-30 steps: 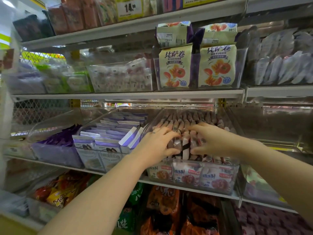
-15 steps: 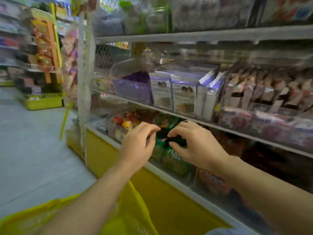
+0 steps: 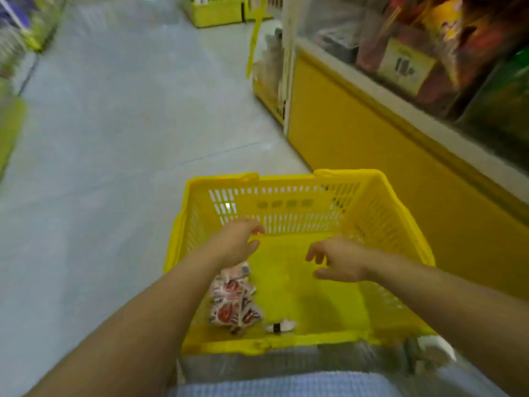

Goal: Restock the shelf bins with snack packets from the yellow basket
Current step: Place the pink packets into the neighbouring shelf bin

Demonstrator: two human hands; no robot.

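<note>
**A:** What do you have at the left of the frame?

**B:** Mostly the floor [image 3: 114, 138]. It is pale grey and smooth, and a thin seam line crosses it. At the upper left edge there is a blurred rack of goods [image 3: 17, 30], and I cannot tell what they are.

**A:** And in the middle?

**B:** At the top centre, a far crate [image 3: 217, 12], also yellow, stands on the floor. In the lower centre is the yellow basket [image 3: 286, 179]. The snack packets [image 3: 233, 299], white with red print, lie in a heap in its lower left corner. One small white packet [image 3: 279, 326] with a black band lies just beside them, at the near wall. Your left hand [image 3: 234, 245] hovers over the heap with the fingers loosely bent, and it grasps nothing. Your right hand [image 3: 340, 262] is above the bare basket bottom, with the fingers spread and relaxed, and it is empty too.

**A:** And at the right?

**B:** A yellow base panel [image 3: 357, 144] runs from the centre down to the right edge. Above it, at the upper right, stand the shelf bins [image 3: 446, 47], with blurred red and green packs inside. A yellow price label [image 3: 406, 67] is on the front of one.
</note>
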